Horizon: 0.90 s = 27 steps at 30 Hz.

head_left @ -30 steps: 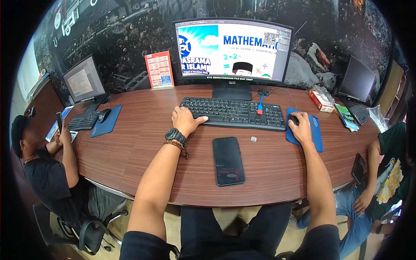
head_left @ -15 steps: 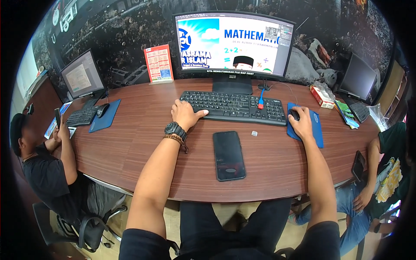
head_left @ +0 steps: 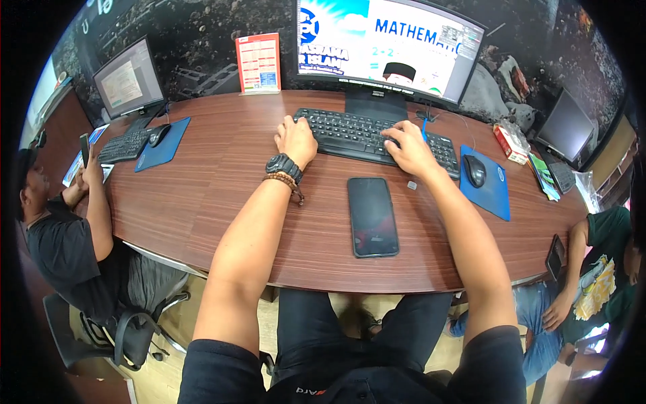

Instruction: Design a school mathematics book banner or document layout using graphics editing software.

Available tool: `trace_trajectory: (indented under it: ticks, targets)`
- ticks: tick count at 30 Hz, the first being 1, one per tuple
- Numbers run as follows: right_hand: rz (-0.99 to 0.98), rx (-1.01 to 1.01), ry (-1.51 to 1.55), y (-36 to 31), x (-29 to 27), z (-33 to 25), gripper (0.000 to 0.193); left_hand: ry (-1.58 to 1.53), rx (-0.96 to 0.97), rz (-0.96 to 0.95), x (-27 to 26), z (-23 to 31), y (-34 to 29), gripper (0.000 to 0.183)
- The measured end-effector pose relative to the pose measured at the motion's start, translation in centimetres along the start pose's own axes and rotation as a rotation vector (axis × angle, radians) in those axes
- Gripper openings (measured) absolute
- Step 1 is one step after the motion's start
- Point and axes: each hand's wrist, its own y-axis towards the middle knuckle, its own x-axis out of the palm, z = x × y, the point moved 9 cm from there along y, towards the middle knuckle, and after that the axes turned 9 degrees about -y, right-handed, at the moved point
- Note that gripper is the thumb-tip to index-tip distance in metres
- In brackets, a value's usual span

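My left hand (head_left: 297, 142) rests at the left end of a black keyboard (head_left: 350, 138), its fingertips by the edge keys. A dark watch (head_left: 283, 165) and brown bead bracelets are round that wrist. Over the right-middle part of the keyboard is my right hand (head_left: 411, 153), fingers stretched onto the keys and holding nothing; it hides part of a blue cable (head_left: 424, 128). To its right, a black mouse (head_left: 475, 171) lies untouched on a blue mouse pad (head_left: 494, 195). A monitor (head_left: 397, 44) behind the keyboard shows a graphic layout with an illustrated figure.
A black phone (head_left: 373, 217) lies between my forearms, near a small grey square piece (head_left: 412, 185). A red-and-white calendar (head_left: 259, 64) stands at back left, a tissue box (head_left: 511, 143) at back right. People sit at either side; the left one holds a phone (head_left: 85, 149).
My right hand has left the mouse and moved left onto the keyboard. My left hand stays at the keyboard's left end, its thumb drawn in. The whole view has shifted.
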Motion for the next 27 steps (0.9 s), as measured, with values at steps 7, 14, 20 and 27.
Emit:
trace_trajectory:
  ticks: [7,14,20,27]
  targets:
    - [-0.001,0.021,-0.123,3.6,3.3,-3.1,0.031,-0.053,-0.041,0.0,0.3,-0.1,-0.3,0.03]
    - [-0.092,0.05,-0.25,4.7,4.9,-1.9,0.03,0.014,0.105,0.072,0.7,1.2,-0.4,0.027]
    - [0.008,-0.029,-0.025,5.4,2.3,-1.6,0.028,-0.007,0.147,0.09,-0.1,1.2,0.1,0.023]
    - [0.01,0.149,-0.031,4.9,1.5,2.8,0.029,0.013,0.116,0.031,0.7,1.7,-0.2,0.056]
